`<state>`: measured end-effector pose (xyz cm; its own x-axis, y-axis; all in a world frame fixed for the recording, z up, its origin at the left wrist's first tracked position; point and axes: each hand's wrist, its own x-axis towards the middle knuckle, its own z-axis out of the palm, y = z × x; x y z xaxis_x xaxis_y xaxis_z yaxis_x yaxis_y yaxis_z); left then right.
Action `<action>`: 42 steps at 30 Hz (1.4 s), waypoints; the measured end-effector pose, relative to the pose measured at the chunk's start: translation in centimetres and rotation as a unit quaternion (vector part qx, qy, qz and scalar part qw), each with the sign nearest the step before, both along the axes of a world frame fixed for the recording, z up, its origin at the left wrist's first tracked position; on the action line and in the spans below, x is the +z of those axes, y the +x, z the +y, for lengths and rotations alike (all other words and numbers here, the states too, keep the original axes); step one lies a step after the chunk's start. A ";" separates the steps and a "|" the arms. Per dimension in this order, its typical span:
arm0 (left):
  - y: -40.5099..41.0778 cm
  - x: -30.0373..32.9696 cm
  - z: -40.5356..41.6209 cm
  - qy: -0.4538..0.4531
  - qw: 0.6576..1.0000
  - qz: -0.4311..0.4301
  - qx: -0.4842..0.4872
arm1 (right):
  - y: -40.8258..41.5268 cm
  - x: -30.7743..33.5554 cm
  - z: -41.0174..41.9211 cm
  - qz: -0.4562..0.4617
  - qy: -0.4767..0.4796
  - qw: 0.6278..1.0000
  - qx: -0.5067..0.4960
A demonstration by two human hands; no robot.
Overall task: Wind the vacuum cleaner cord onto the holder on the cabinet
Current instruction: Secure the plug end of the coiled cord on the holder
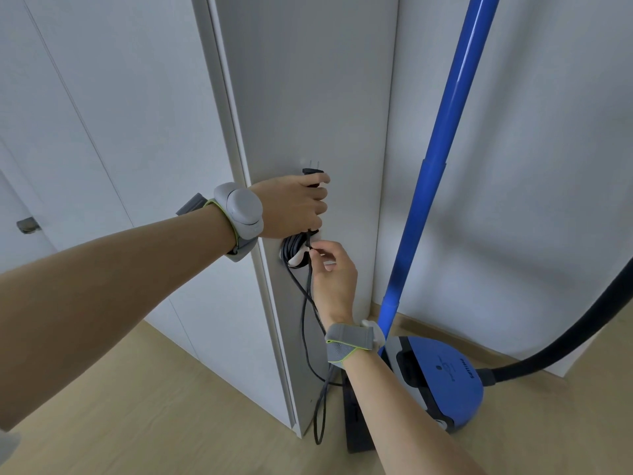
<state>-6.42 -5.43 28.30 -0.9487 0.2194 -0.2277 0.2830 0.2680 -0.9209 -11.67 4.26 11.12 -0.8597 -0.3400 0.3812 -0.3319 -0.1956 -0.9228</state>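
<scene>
On the side panel of the white cabinet (308, 97), the black cord (310, 303) is partly wound on the small white holder (297, 257), and a long loop hangs from it down to the wooden floor (171, 406). The left hand (291, 207) grips the plug (313, 173) above the holder, prongs pointing up. The right hand (334, 279) pinches the cord just beside the holder. The blue vacuum cleaner (442, 378) stands on the floor near the cabinet, its blue tube (442, 149) leaning upward.
</scene>
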 end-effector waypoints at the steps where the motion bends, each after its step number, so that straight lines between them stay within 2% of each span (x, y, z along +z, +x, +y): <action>1: 0.0 -0.1 0.0 0.007 1.000 0.001 0.001 | 0.1 0.2 0.1 0.011 -0.003 1.000 0.001; 13: -0.5 -1.3 -1.0 0.182 0.983 0.033 0.022 | -0.1 0.3 0.1 -0.009 -0.008 1.000 0.014; 24: -2.3 -2.5 -0.4 0.136 0.988 0.019 0.066 | 0.6 0.4 0.0 -0.042 -0.050 0.998 -0.012; 28: -2.0 -2.3 0.1 0.162 0.984 0.026 0.074 | 0.8 0.5 -0.1 -0.080 -0.068 0.994 -0.007; 31: -1.6 -2.2 0.1 0.202 0.975 0.049 0.073 | 1.0 0.4 -0.1 -0.064 -0.069 0.995 -0.018; 35: -1.4 -2.0 0.3 0.269 0.951 0.128 0.083 | 1.6 0.3 -0.2 -0.045 -0.069 0.996 -0.026; 38: -1.1 -2.2 0.4 0.263 0.946 0.170 0.086 | 1.7 0.3 -0.4 -0.031 -0.062 0.997 -0.036; 42: -1.0 -2.5 0.3 0.255 0.946 0.169 0.110 | 2.0 0.4 -0.5 -0.034 -0.066 0.996 -0.043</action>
<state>-7.41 -5.15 25.79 -0.9839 0.0077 0.1784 -0.1183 0.7200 -0.6838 -9.70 3.77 11.53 -0.9092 -0.2142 0.3572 -0.2898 -0.2906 -0.9119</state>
